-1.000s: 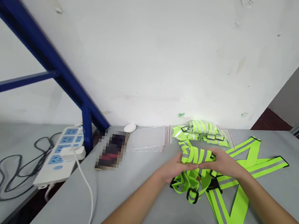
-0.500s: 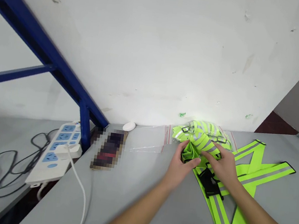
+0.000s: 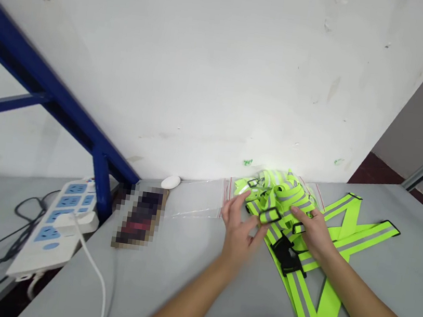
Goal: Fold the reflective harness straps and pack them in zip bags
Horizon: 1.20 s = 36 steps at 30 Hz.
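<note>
My right hand (image 3: 316,235) grips a loosely bunched fluorescent-green reflective strap (image 3: 289,193), its thumb on top and its other fingers partly hidden behind. Close by on the left, my left hand (image 3: 238,233) has its fingers apart beside a strap end with a black slider buckle (image 3: 270,215); whether a fingertip touches it I cannot tell. Below the hands lies a black side-release buckle (image 3: 287,256), on a green reflective harness (image 3: 311,304) with grey stripes spread over the table. Behind the bunch, clear zip bags (image 3: 241,185) hold more green straps.
An empty-looking clear bag (image 3: 198,198), a white oval object (image 3: 171,182) and a blurred-out flat item (image 3: 140,218) lie left on the grey table (image 3: 181,264). Further left are a power strip (image 3: 54,225) with cables and a blue metal frame (image 3: 81,106). A white wall (image 3: 192,72) stands behind.
The rolled strap has loosened into open loops, and its slider end now shows at the front. My left hand has come away from the folds, its fingers spreading; the whole view has shifted slightly.
</note>
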Each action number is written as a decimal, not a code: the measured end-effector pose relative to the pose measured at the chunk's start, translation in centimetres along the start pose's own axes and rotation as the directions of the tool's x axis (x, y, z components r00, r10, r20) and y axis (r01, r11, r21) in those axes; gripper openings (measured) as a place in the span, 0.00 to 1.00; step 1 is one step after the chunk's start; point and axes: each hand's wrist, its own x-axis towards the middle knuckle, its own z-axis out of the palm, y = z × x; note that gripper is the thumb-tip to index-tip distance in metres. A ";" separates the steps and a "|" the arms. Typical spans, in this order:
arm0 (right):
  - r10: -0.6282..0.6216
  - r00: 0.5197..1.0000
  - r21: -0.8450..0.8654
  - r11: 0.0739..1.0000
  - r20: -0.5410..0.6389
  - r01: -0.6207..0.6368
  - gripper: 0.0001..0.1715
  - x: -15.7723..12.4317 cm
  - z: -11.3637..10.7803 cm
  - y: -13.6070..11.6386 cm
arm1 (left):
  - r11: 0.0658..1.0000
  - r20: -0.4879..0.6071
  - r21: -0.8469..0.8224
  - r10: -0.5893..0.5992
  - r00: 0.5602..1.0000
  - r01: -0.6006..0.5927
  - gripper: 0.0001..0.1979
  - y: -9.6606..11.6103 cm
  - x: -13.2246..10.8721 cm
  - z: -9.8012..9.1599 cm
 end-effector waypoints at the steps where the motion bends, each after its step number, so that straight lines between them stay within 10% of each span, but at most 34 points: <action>1: 0.053 0.999 0.006 0.999 -0.011 -0.053 0.21 0.1 -0.2 0.0 | 0.999 -0.001 -0.043 0.012 1.000 -0.012 0.04 0.2 0.1 -0.1; 8: 0.102 0.969 0.034 0.993 0.224 -0.113 0.22 -0.2 0.0 -0.1 | 0.813 0.142 -0.481 -0.298 0.944 0.329 0.24 1.8 0.0 -0.2; 16: 0.252 0.959 0.115 0.957 0.133 -0.268 0.19 -0.1 -0.3 0.6 | 0.607 0.154 -0.583 -0.571 0.807 0.540 0.12 2.1 0.5 -0.4; 22: 0.136 0.977 0.123 0.980 0.161 -0.157 0.18 1.0 -1.6 1.5 | 0.441 0.286 -0.705 -0.539 0.792 0.555 0.13 1.5 1.0 -0.6; 28: 0.044 0.976 -0.005 0.999 0.212 -0.044 0.23 1.5 -2.7 1.5 | 0.519 0.419 -0.557 -0.499 0.759 0.649 0.16 0.6 1.5 -1.0; 36: 0.157 0.944 0.121 0.973 0.289 -0.199 0.24 0.7 -1.9 0.7 | 0.671 0.637 -0.316 -0.375 0.674 0.671 0.32 1.3 0.9 -0.6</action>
